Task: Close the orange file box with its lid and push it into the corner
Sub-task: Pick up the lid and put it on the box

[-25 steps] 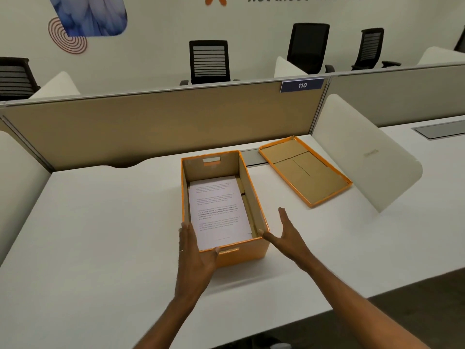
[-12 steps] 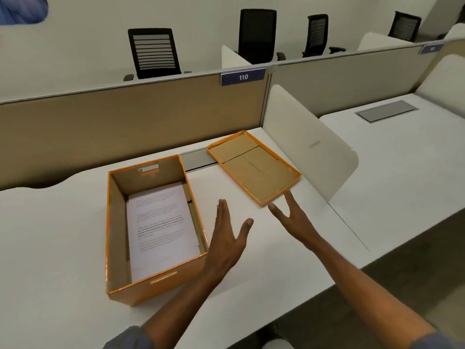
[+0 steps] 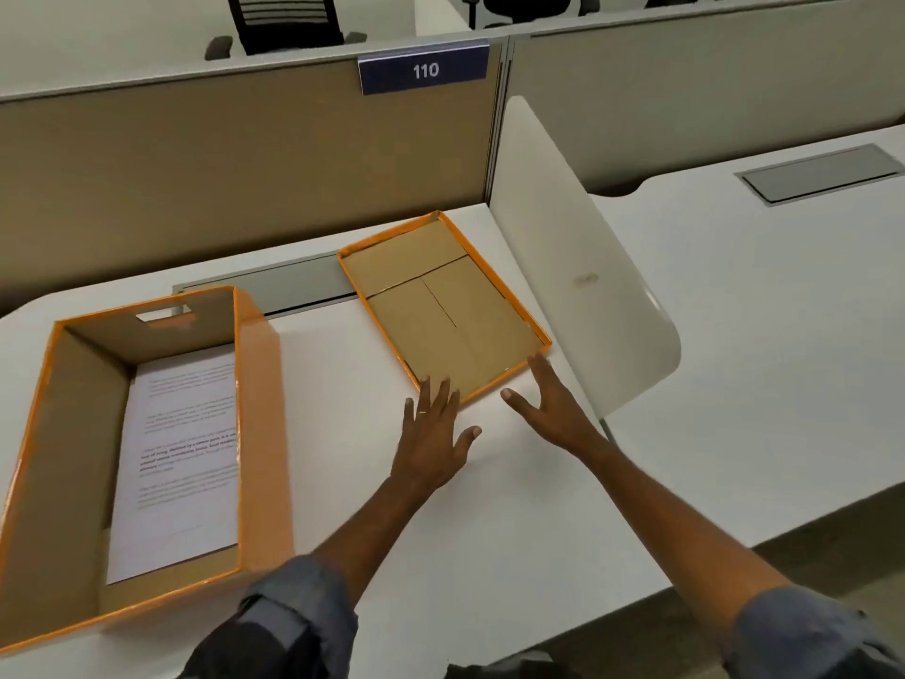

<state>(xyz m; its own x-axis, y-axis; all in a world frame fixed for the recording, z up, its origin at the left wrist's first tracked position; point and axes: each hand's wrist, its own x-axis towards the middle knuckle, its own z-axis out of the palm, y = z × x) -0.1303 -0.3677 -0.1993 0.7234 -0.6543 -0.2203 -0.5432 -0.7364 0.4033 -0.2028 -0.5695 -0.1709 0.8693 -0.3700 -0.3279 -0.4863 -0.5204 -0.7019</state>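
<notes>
The orange file box (image 3: 262, 414) stands open at the left of the white desk (image 3: 489, 531), with printed paper sheets (image 3: 181, 453) lying inside. Its lid (image 3: 445, 306) lies upside down, brown inside up, near the back right corner of the desk. My left hand (image 3: 433, 436) is spread flat, its fingertips at the lid's near left edge. My right hand (image 3: 553, 409) is open too, fingertips touching the lid's near right corner. Neither hand holds anything.
A tan partition (image 3: 235, 169) with a "110" sign (image 3: 423, 71) runs along the back. A white curved divider (image 3: 583, 286) stands right of the lid. A grey cable flap (image 3: 274, 289) sits behind the box. Another desk (image 3: 764, 311) lies to the right.
Both hands left the box and reached right and forward to the lid's near edge. The view swung right and closer; the box now sits at the left.
</notes>
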